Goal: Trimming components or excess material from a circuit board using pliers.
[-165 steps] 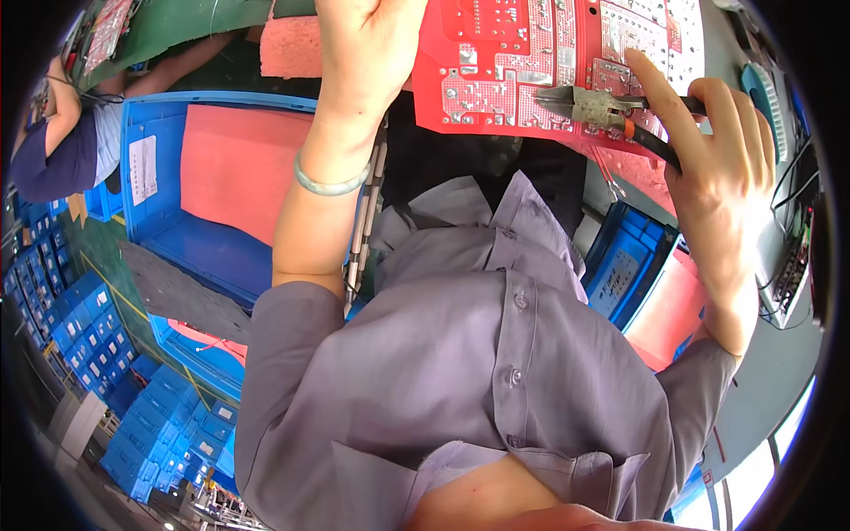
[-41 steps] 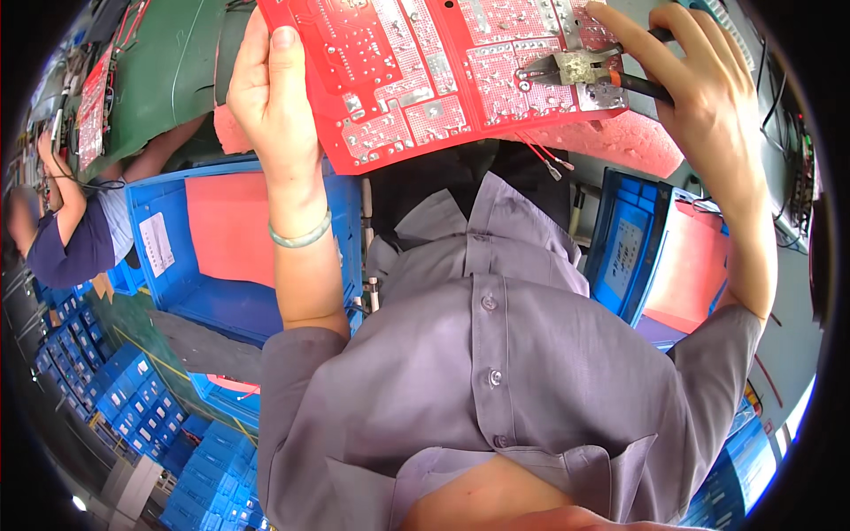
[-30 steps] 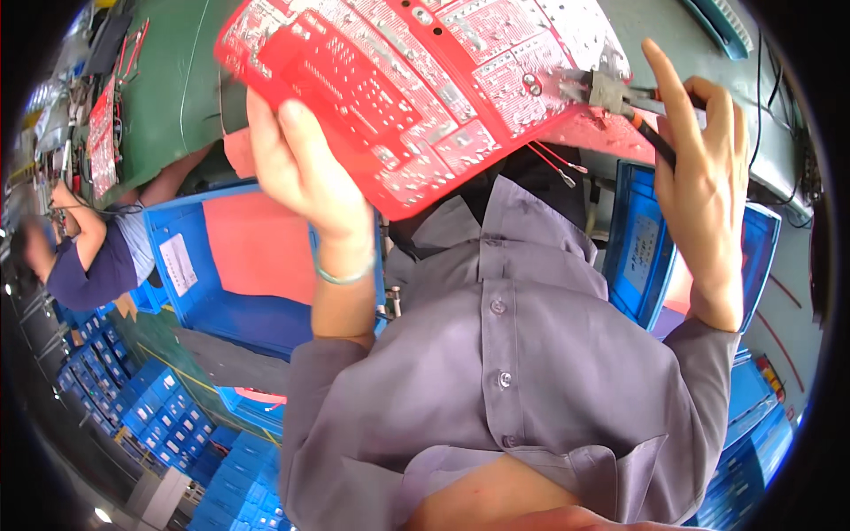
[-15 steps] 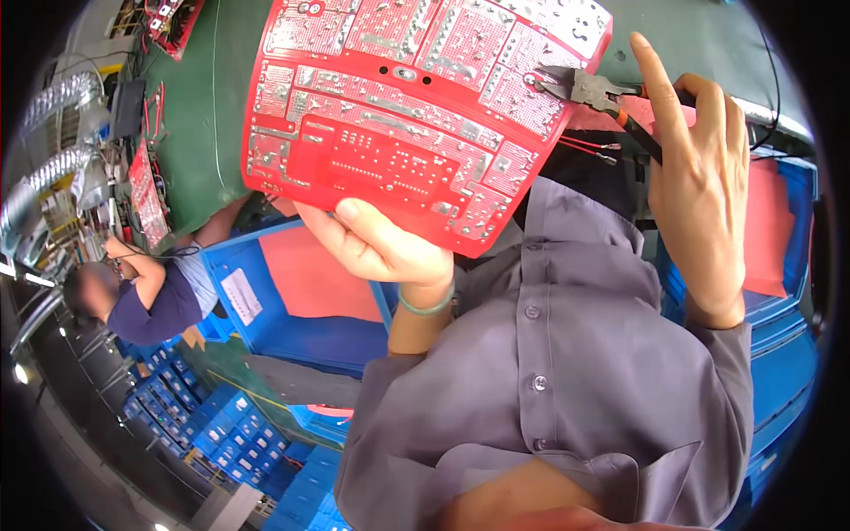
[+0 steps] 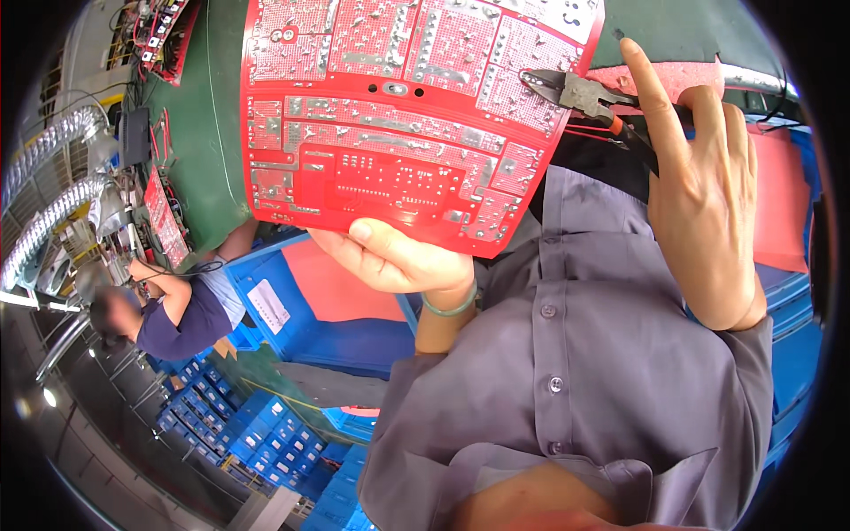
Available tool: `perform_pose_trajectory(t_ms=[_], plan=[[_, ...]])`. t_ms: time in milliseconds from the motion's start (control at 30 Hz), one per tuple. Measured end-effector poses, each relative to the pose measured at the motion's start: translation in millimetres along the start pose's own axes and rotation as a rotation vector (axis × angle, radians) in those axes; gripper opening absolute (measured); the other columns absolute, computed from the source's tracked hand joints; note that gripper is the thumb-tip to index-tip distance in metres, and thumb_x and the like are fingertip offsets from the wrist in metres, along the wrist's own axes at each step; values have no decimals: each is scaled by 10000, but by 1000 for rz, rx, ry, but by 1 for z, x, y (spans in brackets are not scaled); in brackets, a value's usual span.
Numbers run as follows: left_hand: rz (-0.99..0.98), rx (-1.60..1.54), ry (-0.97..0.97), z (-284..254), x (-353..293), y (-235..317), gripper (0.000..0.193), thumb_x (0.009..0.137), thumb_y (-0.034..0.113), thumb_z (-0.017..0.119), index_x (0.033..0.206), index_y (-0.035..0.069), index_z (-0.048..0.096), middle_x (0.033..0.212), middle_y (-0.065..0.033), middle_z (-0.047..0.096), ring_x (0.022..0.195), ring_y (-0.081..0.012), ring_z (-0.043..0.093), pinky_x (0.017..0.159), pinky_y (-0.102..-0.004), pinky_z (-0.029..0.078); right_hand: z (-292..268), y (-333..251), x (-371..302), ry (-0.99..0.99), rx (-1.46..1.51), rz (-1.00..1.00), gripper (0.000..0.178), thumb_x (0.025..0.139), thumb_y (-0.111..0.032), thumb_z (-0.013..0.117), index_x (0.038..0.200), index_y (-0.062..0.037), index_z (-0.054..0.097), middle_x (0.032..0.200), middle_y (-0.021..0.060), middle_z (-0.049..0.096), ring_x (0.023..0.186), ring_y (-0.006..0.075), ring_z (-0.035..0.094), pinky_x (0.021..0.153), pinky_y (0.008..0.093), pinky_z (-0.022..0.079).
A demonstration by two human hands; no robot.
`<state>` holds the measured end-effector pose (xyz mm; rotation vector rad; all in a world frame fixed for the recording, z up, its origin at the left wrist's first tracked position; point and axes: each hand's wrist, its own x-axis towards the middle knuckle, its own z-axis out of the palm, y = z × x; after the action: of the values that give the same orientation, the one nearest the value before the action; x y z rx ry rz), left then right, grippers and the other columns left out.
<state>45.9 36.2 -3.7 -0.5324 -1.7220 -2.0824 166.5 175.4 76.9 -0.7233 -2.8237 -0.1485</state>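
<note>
A large red circuit board [image 5: 354, 133], its soldered side toward me, is held up in front of my chest. My left hand [image 5: 398, 261] grips its lower edge, thumb on the near face and the fingers mostly hidden behind. My right hand [image 5: 704, 190] is closed round the dark and orange handles of a pair of diagonal cutters [image 5: 584, 96], its index finger stretched out along them. The cutters' jaws lie over the board's right side, by the solder joints. Whether the jaws touch a joint I cannot tell. Red wires [image 5: 591, 131] stick out past the board's right edge.
Below the board stands a blue bin [image 5: 354, 341] with a pink sheet inside. More blue bins [image 5: 788, 354] are at the right. A co-worker [image 5: 173, 305] sits at the far left, near other red boards [image 5: 166, 212] on the green bench [image 5: 208, 133]. Stacked blue boxes [image 5: 274, 438] stand behind.
The cutters' jaws have shifted slightly left and down against the board, and look wider apart. The board is tilted a little differently. The surroundings have shifted right in view.
</note>
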Motion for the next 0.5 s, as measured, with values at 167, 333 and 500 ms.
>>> perform_pose_trajectory(t_ms=[167, 333, 500], plan=[[-4, -47, -2, 0, 1, -2, 482, 950, 169, 366, 1358, -69, 269, 1281, -232, 451, 1070, -255, 546, 847, -346, 495, -19, -19, 21, -192, -1, 167, 715, 693, 99, 572, 1327, -214, 465, 855, 92, 455, 761, 243, 473, 705, 363, 418], [-10, -17, -6, -1, 1, 1, 485, 949, 180, 375, 1355, -66, 275, 1279, -227, 455, 1069, -251, 547, 849, -340, 492, 12, 19, -2, -32, 132, -11, 662, 723, 75, 586, 1312, -208, 478, 824, 83, 443, 754, 238, 472, 689, 362, 412], [-37, -1, 33, 3, 1, 4, 488, 945, 177, 376, 1356, -65, 273, 1281, -220, 456, 1074, -250, 543, 855, -344, 488, 14, 19, -3, -66, 133, 12, 669, 715, 89, 578, 1308, -206, 484, 823, 81, 440, 756, 236, 477, 693, 365, 412]])
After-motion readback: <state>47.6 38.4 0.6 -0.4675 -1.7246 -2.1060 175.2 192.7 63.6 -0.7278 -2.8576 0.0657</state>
